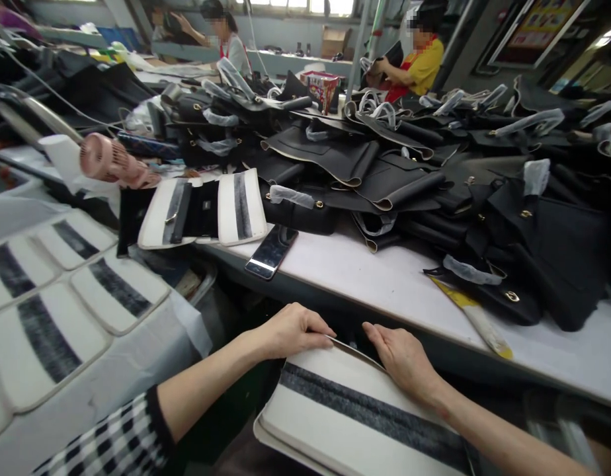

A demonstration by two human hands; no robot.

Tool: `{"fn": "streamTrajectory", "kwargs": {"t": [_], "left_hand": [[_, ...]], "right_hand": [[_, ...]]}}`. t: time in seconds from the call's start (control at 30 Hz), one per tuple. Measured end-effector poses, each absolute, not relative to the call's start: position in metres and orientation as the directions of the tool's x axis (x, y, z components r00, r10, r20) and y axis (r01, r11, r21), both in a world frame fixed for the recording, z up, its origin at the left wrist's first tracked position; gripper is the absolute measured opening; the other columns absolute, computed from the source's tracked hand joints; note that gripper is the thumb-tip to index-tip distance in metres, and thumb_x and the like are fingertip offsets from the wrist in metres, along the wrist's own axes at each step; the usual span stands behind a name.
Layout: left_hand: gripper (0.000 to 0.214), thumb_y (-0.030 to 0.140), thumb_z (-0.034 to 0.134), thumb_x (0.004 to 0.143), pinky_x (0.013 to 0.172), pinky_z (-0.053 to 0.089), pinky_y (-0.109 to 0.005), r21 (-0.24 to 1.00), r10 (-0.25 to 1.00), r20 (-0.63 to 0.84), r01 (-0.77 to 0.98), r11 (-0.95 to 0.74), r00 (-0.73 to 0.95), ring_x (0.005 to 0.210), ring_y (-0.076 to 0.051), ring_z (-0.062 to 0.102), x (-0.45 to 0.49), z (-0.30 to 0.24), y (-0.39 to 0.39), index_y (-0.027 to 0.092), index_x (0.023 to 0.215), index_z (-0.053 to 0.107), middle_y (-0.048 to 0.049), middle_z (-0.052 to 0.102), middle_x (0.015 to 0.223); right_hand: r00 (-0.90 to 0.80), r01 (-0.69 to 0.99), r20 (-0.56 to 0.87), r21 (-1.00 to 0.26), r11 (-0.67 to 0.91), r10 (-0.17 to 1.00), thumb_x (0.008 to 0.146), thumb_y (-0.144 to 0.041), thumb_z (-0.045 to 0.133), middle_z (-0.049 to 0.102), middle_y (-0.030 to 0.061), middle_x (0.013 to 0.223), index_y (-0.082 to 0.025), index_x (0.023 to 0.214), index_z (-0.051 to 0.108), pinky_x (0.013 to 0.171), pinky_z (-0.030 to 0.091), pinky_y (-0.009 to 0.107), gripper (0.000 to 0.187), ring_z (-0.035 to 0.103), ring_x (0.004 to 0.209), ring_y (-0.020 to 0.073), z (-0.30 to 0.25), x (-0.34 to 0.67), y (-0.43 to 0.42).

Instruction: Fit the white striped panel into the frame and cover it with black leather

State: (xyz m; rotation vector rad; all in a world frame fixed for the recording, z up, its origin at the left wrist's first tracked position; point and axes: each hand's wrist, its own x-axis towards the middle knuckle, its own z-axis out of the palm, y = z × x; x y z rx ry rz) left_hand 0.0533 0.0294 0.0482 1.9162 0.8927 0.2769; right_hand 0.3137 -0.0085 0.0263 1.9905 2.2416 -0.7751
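A white panel with a dark grey stripe [330, 433] lies tilted at the bottom, near my body; it looks like a bag piece in more than one layer. My left hand [298, 334] pinches its far edge between thumb and fingers. Farther right along that same edge, my right hand [407, 363] grips with its thumb up, its other fingers partly hidden. Between the two hands a thin brown edge of the panel shows. To the left, several similar white striped panels [35, 337] lie on a covered surface.
Ahead, a white table [355, 264] bears a phone [272, 251], an opened white-and-black bag piece [241, 205], a yellow-ended tool [477, 317] and a pile of black bags [330, 152]. A pink fan [112, 162] stands at left. Two people work farther back.
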Motion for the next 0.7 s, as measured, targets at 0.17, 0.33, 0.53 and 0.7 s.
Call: {"fn": "streamTrajectory", "kwargs": {"t": [0.17, 0.33, 0.53, 0.7], "left_hand": [[0.026, 0.039, 0.065, 0.086, 0.089, 0.046, -0.02, 0.873, 0.693, -0.161, 0.429, -0.233, 0.703, 0.103, -0.016, 0.068, 0.047, 0.043, 0.029, 0.028, 0.107, 0.074, 0.0009, 0.075, 0.107], [0.026, 0.037, 0.063, 0.088, 0.089, 0.046, -0.019, 0.903, 0.679, -0.144, 0.375, -0.207, 0.72, 0.103, -0.016, 0.068, 0.039, 0.042, 0.028, 0.027, 0.11, 0.073, 0.0014, 0.074, 0.109], [0.027, 0.033, 0.063, 0.087, 0.088, 0.045, -0.019, 0.925, 0.686, -0.138, 0.34, -0.168, 0.714, 0.098, -0.016, 0.068, 0.032, 0.042, 0.028, 0.024, 0.11, 0.074, 0.0007, 0.075, 0.104], [0.028, 0.031, 0.062, 0.085, 0.081, 0.047, -0.02, 0.925, 0.684, -0.177, 0.357, -0.13, 0.708, 0.09, -0.016, 0.068, 0.031, 0.042, 0.027, 0.023, 0.11, 0.074, 0.0013, 0.076, 0.1]], "right_hand": [[-0.18, 0.943, -0.374, -0.328, 0.051, 0.91, 0.098, -0.06, 0.009, 0.067, 0.0046, 0.072, -0.024, 0.069, 0.055, 0.063, 0.034, 0.032, 0.065, 0.063, 0.07, 0.0237, 0.03, 0.3, -0.007], [-0.22, 0.922, -0.403, -0.383, 0.054, 0.888, 0.097, -0.061, 0.01, 0.067, 0.004, 0.072, -0.024, 0.07, 0.055, 0.065, 0.037, 0.031, 0.064, 0.063, 0.069, 0.0232, 0.031, 0.287, -0.005], [-0.274, 0.907, -0.408, -0.41, 0.094, 0.871, 0.099, -0.058, 0.012, 0.068, 0.003, 0.077, -0.024, 0.072, 0.056, 0.067, 0.038, 0.031, 0.062, 0.064, 0.073, 0.0228, 0.032, 0.271, -0.003], [-0.341, 0.906, -0.408, -0.383, 0.18, 0.847, 0.101, -0.054, 0.011, 0.069, 0.0051, 0.083, -0.024, 0.079, 0.06, 0.073, 0.039, 0.032, 0.061, 0.064, 0.081, 0.0238, 0.033, 0.261, -0.002]]}}
